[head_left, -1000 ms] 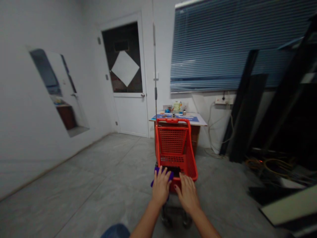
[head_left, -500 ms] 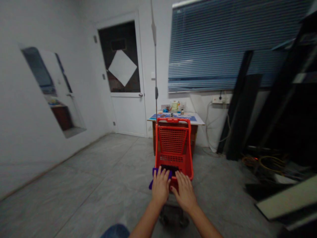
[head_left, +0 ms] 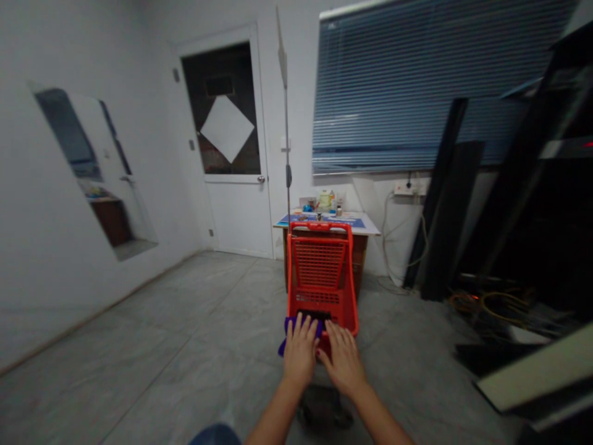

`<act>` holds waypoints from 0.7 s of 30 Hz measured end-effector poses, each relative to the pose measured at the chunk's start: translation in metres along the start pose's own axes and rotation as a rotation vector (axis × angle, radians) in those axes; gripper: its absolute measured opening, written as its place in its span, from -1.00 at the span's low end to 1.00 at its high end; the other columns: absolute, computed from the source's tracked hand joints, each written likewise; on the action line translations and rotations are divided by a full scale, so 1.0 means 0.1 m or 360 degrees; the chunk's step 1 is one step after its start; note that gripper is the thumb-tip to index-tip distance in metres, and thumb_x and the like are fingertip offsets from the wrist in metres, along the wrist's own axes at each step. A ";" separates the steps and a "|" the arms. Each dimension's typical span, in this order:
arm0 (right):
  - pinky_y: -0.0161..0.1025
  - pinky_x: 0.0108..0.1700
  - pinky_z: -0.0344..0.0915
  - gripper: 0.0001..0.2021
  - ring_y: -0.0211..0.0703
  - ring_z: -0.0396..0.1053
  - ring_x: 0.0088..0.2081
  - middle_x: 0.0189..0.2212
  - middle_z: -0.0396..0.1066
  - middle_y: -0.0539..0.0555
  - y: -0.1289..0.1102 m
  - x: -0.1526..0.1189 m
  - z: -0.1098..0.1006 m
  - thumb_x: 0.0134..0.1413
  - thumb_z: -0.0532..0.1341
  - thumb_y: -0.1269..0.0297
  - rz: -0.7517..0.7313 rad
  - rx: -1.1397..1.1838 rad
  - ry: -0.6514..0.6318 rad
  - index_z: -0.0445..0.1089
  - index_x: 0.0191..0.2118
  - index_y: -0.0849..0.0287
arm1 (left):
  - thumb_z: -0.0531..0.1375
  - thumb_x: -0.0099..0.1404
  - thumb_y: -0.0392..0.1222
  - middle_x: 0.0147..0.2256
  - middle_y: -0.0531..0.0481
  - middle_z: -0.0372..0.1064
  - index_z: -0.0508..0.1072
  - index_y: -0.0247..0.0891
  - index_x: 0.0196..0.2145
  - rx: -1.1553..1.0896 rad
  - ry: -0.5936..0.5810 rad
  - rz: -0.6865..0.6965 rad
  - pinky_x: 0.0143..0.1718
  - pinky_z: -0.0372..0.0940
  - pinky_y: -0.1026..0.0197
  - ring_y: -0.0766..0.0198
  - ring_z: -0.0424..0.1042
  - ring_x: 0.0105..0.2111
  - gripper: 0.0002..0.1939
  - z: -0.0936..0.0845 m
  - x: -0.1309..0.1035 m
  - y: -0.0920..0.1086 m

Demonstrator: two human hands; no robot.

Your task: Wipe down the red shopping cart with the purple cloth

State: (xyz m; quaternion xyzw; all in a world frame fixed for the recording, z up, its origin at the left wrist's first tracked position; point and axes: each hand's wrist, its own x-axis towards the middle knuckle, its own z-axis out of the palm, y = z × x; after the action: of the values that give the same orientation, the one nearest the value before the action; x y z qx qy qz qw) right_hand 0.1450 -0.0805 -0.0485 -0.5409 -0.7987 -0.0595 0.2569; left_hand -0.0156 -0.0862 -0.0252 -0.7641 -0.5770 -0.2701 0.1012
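A red plastic shopping cart (head_left: 322, 262) stands in front of me, its handle at the far side. Over the left part of its near rim hangs a purple cloth (head_left: 282, 347). My left hand (head_left: 300, 355) lies flat on that cloth, fingers stretched out and a little apart. Beside it, my right hand (head_left: 343, 358) rests with extended fingers on the near rim, thumb toward the left hand. Whether the right fingertips touch the cloth too, I cannot tell. Something dark (head_left: 314, 314) lies in the basket just past my fingers, partly hidden.
Behind the cart is a small table (head_left: 373, 225) bearing bottles and small items. A thin pole (head_left: 287, 142) rises at the cart's left. Dark panels (head_left: 451, 228), cables (head_left: 503, 306) and a pale board (head_left: 537, 368) fill the right side. A white door (head_left: 238, 216) is at the back.
The room and cart appear slightly farther left in the view. Both hands keep their flat pose at the cart's near rim.
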 end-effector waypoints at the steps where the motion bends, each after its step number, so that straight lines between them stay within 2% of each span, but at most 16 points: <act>1: 0.02 0.29 -0.05 -0.34 0.03 0.09 0.26 0.27 0.14 0.16 0.00 0.00 0.00 0.26 -0.04 -0.14 -0.0010 -0.0001 0.0002 0.10 0.30 0.22 | 0.02 0.39 -0.26 0.23 -0.03 0.21 0.25 -0.09 0.22 -0.0008 -0.0009 0.0028 0.26 0.01 -0.25 0.03 0.04 0.29 -0.54 0.00 0.00 0.00; 4: 0.02 0.29 -0.03 -0.35 0.02 0.11 0.25 0.25 0.16 0.16 0.03 -0.01 0.00 0.26 -0.04 -0.13 -0.0021 -0.0002 0.0010 0.08 0.31 0.21 | 0.04 0.37 -0.27 0.24 0.01 0.18 0.24 -0.06 0.22 0.0034 -0.0020 0.0070 0.27 0.01 -0.21 0.04 0.01 0.30 -0.52 -0.04 -0.03 -0.11; 7: 0.03 0.29 -0.02 -0.33 0.03 0.10 0.25 0.26 0.16 0.16 0.04 -0.01 0.04 0.26 -0.03 -0.13 -0.0007 -0.0001 0.0033 0.04 0.32 0.21 | 0.04 0.36 -0.31 0.26 0.01 0.15 0.23 -0.07 0.23 0.0135 0.0025 -0.0024 0.26 0.01 -0.23 0.02 0.01 0.30 -0.50 -0.03 -0.10 -0.22; 10: 0.05 0.28 -0.02 -0.31 0.05 0.10 0.25 0.25 0.16 0.18 0.02 -0.01 0.07 0.24 -0.02 -0.14 0.0010 0.0005 0.0050 0.05 0.32 0.22 | 0.02 0.37 -0.32 0.27 0.02 0.14 0.21 -0.06 0.24 0.0171 0.0058 -0.0079 0.26 0.03 -0.21 0.03 0.00 0.30 -0.49 0.02 -0.12 -0.16; 13: 0.06 0.29 -0.02 -0.33 0.06 0.12 0.24 0.24 0.18 0.19 0.01 0.00 0.07 0.25 -0.03 -0.14 0.0015 0.0017 0.0058 0.09 0.30 0.23 | 0.03 0.37 -0.29 0.26 0.04 0.15 0.20 -0.04 0.25 0.0116 0.0033 0.0016 0.26 0.04 -0.19 0.05 0.00 0.30 -0.49 0.07 -0.08 -0.03; 15: 0.06 0.29 -0.01 -0.33 0.05 0.13 0.24 0.25 0.18 0.18 0.01 -0.01 0.06 0.25 -0.03 -0.15 0.0011 0.0027 0.0048 0.11 0.30 0.23 | 0.04 0.37 -0.28 0.26 0.05 0.15 0.21 -0.03 0.24 0.0079 0.0009 0.0063 0.27 0.03 -0.20 0.05 0.00 0.31 -0.50 0.08 -0.05 -0.02; 21: 0.02 0.29 0.03 -0.34 0.01 0.07 0.28 0.28 0.11 0.14 0.11 0.01 0.02 0.27 -0.06 -0.12 -0.0033 0.0083 -0.0058 0.01 0.34 0.18 | 0.05 0.35 -0.31 0.26 0.02 0.15 0.22 -0.03 0.24 0.0101 -0.0007 -0.0020 0.27 -0.03 -0.26 0.02 -0.02 0.31 -0.48 0.01 -0.09 -0.28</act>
State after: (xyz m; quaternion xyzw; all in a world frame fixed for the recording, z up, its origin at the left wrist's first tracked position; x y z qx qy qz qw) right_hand 0.1543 -0.0745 -0.0514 -0.5266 -0.8101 -0.0314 0.2558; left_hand -0.0434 -0.0841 -0.0350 -0.7576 -0.5902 -0.2506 0.1223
